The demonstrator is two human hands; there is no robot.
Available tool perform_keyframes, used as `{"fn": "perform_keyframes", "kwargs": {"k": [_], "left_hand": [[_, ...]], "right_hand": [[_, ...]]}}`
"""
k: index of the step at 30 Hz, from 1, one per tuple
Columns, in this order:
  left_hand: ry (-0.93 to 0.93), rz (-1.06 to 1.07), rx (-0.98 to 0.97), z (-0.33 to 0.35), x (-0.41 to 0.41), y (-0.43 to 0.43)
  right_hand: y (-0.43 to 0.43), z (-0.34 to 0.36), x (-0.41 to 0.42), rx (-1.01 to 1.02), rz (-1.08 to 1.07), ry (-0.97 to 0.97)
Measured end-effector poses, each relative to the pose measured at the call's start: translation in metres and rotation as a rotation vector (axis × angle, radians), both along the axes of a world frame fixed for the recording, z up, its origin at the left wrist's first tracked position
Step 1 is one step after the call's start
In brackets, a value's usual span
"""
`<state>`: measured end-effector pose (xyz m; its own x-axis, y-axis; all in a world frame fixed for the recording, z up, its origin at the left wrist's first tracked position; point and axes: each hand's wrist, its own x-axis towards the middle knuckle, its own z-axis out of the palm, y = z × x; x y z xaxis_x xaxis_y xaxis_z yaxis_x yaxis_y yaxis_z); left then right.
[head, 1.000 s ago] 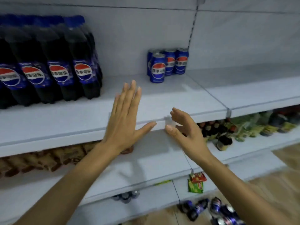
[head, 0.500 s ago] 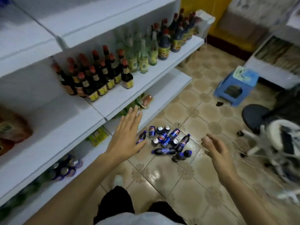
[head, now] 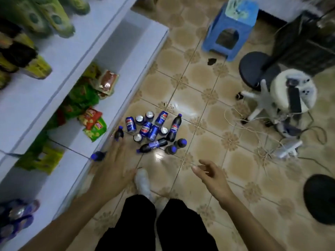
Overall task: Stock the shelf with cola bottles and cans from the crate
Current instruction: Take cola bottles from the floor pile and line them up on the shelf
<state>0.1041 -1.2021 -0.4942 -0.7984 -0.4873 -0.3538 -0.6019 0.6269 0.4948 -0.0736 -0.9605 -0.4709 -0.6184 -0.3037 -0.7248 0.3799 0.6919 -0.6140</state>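
Several blue cola cans (head: pixel 145 126) and small cola bottles (head: pixel 173 128) lie in a loose heap on the tiled floor beside the white shelf (head: pixel 116 98). One bottle (head: pixel 152 145) lies on its side at the heap's near edge. Two more bottles (head: pixel 119 133) (head: pixel 98 155) sit by the shelf base. My left hand (head: pixel 113 166) hovers flat, fingers spread, just short of the heap and holds nothing. Off to the right, my right hand (head: pixel 211 172) hangs with relaxed fingers, empty too. No crate is in view.
Snack packets (head: pixel 93 124) lie on the bottom shelf. More cans (head: pixel 16 216) sit at the lower left. A blue stool (head: pixel 230 28), a wheeled stool (head: pixel 288 95) and loose cables (head: pixel 261 134) stand to the right. My legs and white shoe (head: pixel 143 182) are below.
My view has swung down from the upper shelf to the floor. Both hands dropped from the shelf edge toward the heap of cans and bottles.
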Motion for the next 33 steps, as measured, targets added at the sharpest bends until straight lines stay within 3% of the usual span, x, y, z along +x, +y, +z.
{"fn": "perform_keyframes", "kwargs": {"k": [6,11,14,17,20,25,29,33], "left_hand": [[-0.225,-0.149,0.261,-0.154,-0.034,0.033],[-0.297,-0.205,0.349,-0.299,-0.087,0.052],[-0.233,-0.139,0.329,-0.379,-0.132,0.061],[-0.071,-0.078,0.380,-0.441,-0.163,0.074],[0.081,-0.171,0.416,-0.490,-0.169,0.078],[0.141,-0.243,0.422,-0.507,-0.179,0.068],[0.118,-0.027,0.526,-0.473,-0.175,0.056],[0.018,0.211,0.761,-0.406,-0.164,0.030]], "right_hand": [[-0.003,-0.156,-0.030,0.231,0.076,-0.046],[-0.001,-0.305,-0.057,0.398,0.413,-0.103],[0.001,-0.393,-0.072,0.429,0.625,-0.116],[0.002,-0.459,-0.072,0.362,0.561,-0.083],[0.002,-0.505,-0.061,0.292,0.501,-0.064],[-0.005,-0.534,-0.055,0.282,0.464,-0.087],[-0.003,-0.500,-0.047,0.280,0.475,-0.099],[-0.006,-0.428,-0.042,0.136,0.304,-0.001]]}}
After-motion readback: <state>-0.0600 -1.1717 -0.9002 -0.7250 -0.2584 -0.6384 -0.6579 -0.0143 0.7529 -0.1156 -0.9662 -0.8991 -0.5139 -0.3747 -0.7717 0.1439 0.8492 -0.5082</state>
